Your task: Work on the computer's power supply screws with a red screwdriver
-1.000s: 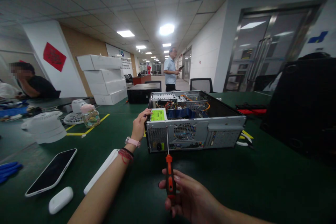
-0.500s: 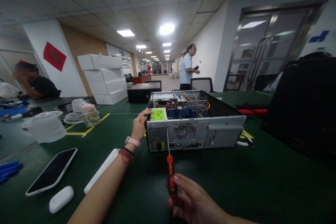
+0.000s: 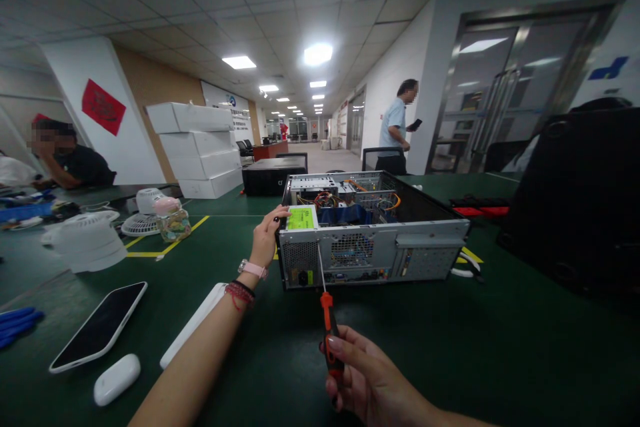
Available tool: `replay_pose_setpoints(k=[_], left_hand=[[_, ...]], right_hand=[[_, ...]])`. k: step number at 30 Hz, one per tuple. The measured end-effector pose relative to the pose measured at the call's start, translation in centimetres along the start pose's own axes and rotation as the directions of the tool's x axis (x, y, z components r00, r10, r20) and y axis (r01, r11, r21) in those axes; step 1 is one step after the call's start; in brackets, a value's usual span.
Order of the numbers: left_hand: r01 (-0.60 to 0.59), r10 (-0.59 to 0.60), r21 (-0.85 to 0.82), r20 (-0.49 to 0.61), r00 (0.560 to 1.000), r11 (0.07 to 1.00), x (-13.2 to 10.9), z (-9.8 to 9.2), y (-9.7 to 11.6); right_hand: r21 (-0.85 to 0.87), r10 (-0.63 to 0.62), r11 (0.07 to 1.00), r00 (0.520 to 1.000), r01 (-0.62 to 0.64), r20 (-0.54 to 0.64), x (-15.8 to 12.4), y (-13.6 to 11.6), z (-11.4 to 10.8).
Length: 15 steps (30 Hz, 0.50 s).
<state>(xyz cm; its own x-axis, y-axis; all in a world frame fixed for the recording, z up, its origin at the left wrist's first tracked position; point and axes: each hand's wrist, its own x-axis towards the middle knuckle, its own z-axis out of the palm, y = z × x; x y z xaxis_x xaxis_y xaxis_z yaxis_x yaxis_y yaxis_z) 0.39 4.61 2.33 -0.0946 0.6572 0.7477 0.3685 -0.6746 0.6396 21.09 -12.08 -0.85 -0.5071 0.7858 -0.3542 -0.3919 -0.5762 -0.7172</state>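
Note:
An opened desktop computer case [image 3: 435,257] lies on the green table with its rear panel towards me. My left hand [image 3: 267,235] rests at its left corner, fingers stretched over the edge onto the power supply [image 3: 302,217] with the bright green label. My right hand [image 3: 367,373] is closed round the red and black handle of a screwdriver [image 3: 327,327]. The screwdriver's thin shaft points up and away, its tip at the rear panel just right of the power supply's grille. A screw at the tip is too small to make out. Wires and a blue ribbon cable show inside the case.
On the left lie a phone [image 3: 100,327], a white earbud case [image 3: 117,379], a long white object [image 3: 195,323], blue gloves [image 3: 19,325], white fans [image 3: 87,240] and a jar [image 3: 173,220]. White boxes [image 3: 200,147] stand behind. A large black object [image 3: 575,200] stands right. People are beyond.
My right hand and the screwdriver handle have shifted slightly right, tilting the shaft while its tip stays at the panel. My left hand is still. The person in the background has walked right.

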Motion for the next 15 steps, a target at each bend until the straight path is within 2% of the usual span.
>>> replay_pose_setpoints(k=[7,15], left_hand=[[-0.001,0.001,-0.009,-0.002,1.0,1.0,-0.01,0.0,-0.08],[0.005,-0.005,-0.007,0.0,1.0,1.0,-0.06,-0.01,0.24]], right_hand=[[0.003,-0.004,1.0,1.0,0.004,-0.013,-0.41,-0.33,0.35],[-0.036,-0.008,0.999,0.997,0.01,0.071,-0.42,-0.35,-0.1]])
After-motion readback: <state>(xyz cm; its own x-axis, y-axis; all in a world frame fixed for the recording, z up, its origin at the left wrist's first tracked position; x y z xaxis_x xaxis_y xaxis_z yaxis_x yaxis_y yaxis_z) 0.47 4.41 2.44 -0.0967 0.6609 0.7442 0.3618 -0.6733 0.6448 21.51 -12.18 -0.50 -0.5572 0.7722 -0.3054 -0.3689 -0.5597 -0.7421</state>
